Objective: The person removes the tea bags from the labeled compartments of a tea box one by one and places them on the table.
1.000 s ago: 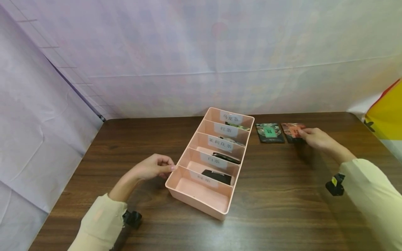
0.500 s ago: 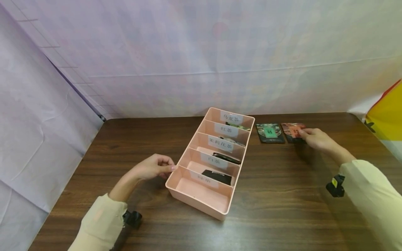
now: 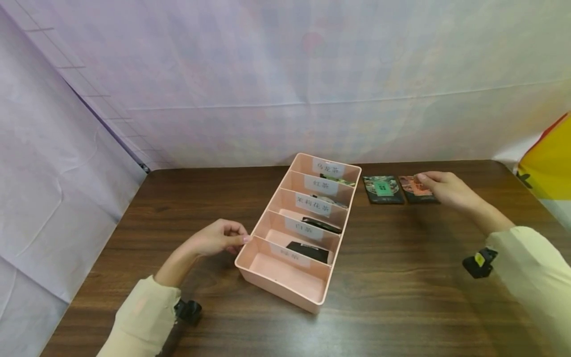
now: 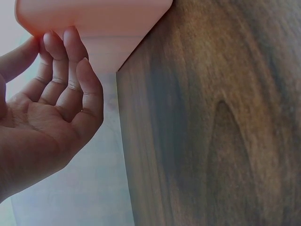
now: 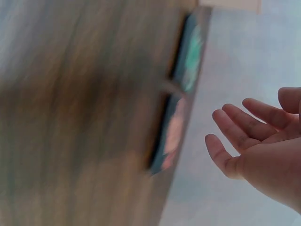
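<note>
A pink divided box (image 3: pixel 282 292) stands at an angle mid-table, with handwritten labels on its compartments. My left hand (image 3: pixel 218 238) pinches its left rim near the front; in the left wrist view that hand's (image 4: pixel 61 99) fingertips touch the outer wall. To the right of the box lie two flat tea packets side by side, one with a green panel (image 3: pixel 382 189) and one with a red panel (image 3: pixel 412 186). Just above the red packet hovers my right hand (image 3: pixel 448 191). Seen from the right wrist, this hand (image 5: pixel 263 136) has loose fingers, holds nothing and is apart from both packets.
Dark packets sit in several compartments, such as a black packet (image 3: pixel 308 251) near the front; the front compartment's floor shows pink. The brown wooden table (image 3: pixel 392 297) ends at a pale hanging cloth (image 3: pixel 223 129). A yellow cloth (image 3: pixel 546 166) hangs at the far right.
My right hand has lifted off the red packet and shifted slightly; the packet stays in place. The left hand and the box have not moved.
</note>
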Demonstrator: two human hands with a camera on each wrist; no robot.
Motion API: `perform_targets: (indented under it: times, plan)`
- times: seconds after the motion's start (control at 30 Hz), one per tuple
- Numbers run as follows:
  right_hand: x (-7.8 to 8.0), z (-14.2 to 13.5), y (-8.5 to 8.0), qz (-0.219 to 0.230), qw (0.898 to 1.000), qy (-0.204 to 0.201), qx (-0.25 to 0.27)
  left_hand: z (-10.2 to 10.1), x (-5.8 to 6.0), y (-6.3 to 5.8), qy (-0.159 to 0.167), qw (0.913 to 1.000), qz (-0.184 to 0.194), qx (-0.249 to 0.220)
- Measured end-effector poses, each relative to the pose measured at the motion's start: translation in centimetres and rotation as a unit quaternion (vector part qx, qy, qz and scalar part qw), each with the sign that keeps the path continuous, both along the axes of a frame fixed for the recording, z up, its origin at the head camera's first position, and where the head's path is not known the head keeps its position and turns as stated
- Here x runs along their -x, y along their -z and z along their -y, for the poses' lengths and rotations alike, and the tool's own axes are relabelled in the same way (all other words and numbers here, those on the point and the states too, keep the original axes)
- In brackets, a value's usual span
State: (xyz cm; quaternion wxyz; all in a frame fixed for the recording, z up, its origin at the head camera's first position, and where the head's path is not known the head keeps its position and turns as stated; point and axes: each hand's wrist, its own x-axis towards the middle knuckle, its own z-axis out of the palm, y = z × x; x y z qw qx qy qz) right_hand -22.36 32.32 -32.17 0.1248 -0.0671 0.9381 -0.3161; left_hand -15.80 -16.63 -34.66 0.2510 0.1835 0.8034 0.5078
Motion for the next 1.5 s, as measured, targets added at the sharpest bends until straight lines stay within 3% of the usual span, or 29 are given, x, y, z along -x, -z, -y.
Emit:
perform_targets:
  times: [0.27,0.5,0.83,1.07,1.2,1.5]
  plan:
    - [-2.1,4.9,-3.0,-0.068,0.996,-0.053,0.035,0.0,0.0,0.0,0.002,1.0,0.001,-0.001]
    - [-4.3,9.0,-4.4,-0.089,0.988,-0.112,0.057,0.0,0.1,0.1,0.002,1.0,0.004,-0.006]
    - [-7.7,13.3,-3.6,-0.092,0.973,-0.192,0.087,0.0,0.0,0.1,0.001,1.0,-0.003,-0.002]
    - [-9.5,15.2,-2.3,-0.097,0.948,-0.281,0.115,0.0,0.1,0.2,0.0,1.0,0.0,-0.006]
    - [-10.0,15.7,-1.7,-0.108,0.936,-0.309,0.126,0.0,0.1,0.3,0.0,1.0,-0.001,-0.004]
    - [-10.4,16.1,-1.0,-0.088,0.94,-0.31,0.113,0.0,0.1,0.3,-0.001,1.0,-0.003,-0.001]
